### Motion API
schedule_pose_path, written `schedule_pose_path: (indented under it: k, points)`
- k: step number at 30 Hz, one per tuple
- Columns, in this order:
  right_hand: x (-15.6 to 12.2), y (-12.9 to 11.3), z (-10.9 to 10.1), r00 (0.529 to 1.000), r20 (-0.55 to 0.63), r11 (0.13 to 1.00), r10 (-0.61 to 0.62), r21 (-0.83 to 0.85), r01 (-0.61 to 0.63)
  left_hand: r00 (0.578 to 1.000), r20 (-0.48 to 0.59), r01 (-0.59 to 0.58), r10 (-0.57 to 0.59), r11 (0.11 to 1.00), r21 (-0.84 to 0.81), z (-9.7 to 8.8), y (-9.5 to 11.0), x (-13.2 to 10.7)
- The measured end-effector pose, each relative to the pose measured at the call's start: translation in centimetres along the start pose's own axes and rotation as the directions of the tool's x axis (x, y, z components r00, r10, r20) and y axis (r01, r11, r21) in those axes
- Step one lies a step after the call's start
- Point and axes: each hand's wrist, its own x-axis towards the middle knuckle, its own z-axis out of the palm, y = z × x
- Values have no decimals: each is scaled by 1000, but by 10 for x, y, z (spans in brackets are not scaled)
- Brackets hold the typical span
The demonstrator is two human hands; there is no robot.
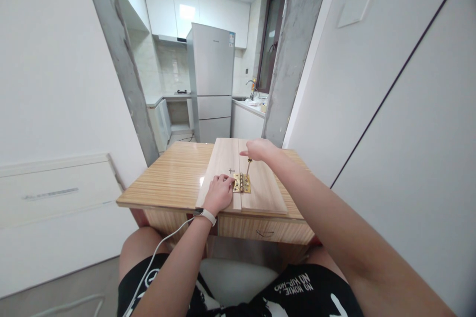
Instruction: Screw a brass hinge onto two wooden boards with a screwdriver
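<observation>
Two pale wooden boards lie side by side on a small wooden table. A brass hinge sits across the seam between them. My left hand rests on the left board with fingers curled, its fingertips touching the hinge's left leaf. My right hand is closed round the handle of a screwdriver, held upright with its tip down on the hinge's right leaf. A small screw lies on the left board just beyond the hinge.
A white wall and door panel stand close on the right. Grey pillars frame an opening to a kitchen with a fridge and a counter with a sink. A white panel leans at the left. My knees are under the table.
</observation>
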Motion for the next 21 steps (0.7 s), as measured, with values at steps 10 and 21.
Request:
schedule_pose_path:
  k: [10,21]
  points:
    - [2,2,-6,992,128,999,-9,43,3,1000,7,7,-7,1000,-2,-1,2,-1]
    - [-3,5,1,996,38,997,75,-11,-75,1000,1,-2,2,1000,-5,-2,2,0]
